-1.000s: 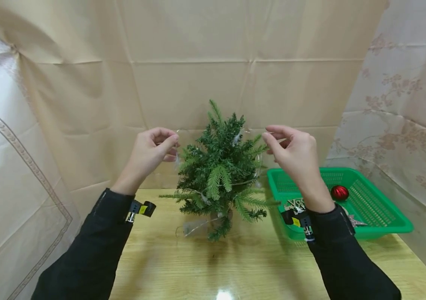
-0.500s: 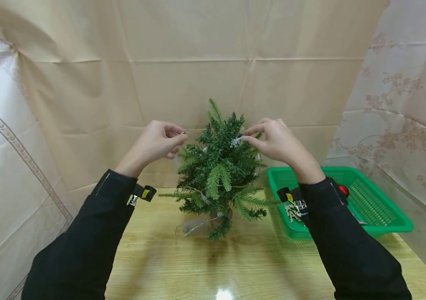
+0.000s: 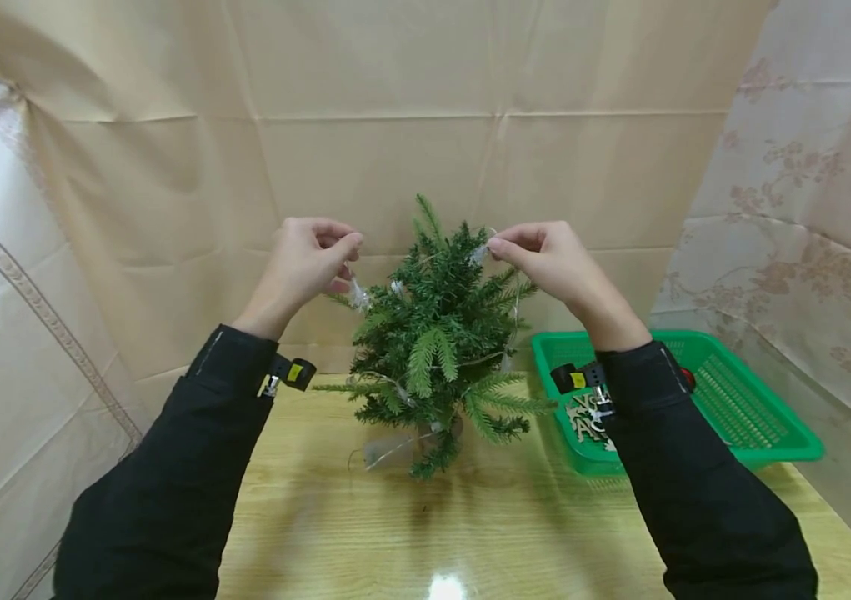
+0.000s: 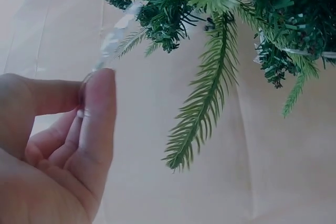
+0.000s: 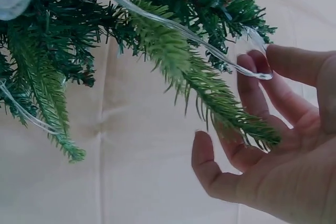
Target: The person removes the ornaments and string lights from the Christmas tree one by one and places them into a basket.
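A small artificial Christmas tree (image 3: 436, 333) stands upright on the wooden table (image 3: 335, 525). A clear-wired light string (image 5: 194, 38) with translucent, feathery-looking pieces winds round its branches. At the tree's upper left, my left hand (image 3: 305, 262) pinches the string between thumb and forefinger; a whitish translucent piece (image 3: 358, 296) hangs just below these fingertips. My right hand (image 3: 548, 258) is at the upper right of the tree, its thumb and forefinger pinching the wire beside another translucent piece (image 3: 478, 253). In the right wrist view a light green branch tip (image 5: 226, 103) overlaps its palm.
A green plastic basket (image 3: 808, 450) sits to the right, with wooden letters (image 3: 585, 419) inside and a red ball (image 3: 688, 379) mostly behind the right sleeve. A clear flat piece (image 3: 387, 451) with wire lies by the tree's base. Beige cloth (image 3: 380, 67) hangs behind.
Both hands have risen. The right hand has come leftward from beyond the branches to the tree's upper right. The string between the hands now lies higher, near the treetop.
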### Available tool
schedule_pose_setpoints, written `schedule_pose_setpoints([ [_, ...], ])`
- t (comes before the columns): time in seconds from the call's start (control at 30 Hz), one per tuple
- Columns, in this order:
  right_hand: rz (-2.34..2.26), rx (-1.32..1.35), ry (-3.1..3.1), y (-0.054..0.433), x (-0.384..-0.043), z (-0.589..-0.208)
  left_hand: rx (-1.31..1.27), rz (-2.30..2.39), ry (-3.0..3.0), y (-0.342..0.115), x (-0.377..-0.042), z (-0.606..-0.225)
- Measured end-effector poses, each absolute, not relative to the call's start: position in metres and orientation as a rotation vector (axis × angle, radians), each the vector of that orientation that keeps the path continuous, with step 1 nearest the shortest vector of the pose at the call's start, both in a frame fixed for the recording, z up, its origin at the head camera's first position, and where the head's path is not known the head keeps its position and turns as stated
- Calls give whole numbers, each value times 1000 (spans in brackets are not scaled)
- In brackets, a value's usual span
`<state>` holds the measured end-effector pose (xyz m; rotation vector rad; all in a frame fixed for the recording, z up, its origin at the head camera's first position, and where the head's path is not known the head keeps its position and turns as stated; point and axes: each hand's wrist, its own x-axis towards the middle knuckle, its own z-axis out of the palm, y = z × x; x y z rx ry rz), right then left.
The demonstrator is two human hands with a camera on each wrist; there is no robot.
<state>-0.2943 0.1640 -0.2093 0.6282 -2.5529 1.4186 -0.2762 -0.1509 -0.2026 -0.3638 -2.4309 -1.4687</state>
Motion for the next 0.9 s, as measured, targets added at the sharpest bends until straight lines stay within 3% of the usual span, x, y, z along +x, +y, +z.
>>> schedule_pose_setpoints([
  [0.47, 1766, 495, -2193, 171, -299, -217, -356, -1749, -2120, -144, -277, -203],
  [0.9, 1920, 601, -1961, 189, -275, -223, -518, -1865, -1960, -135, -268, -201],
])
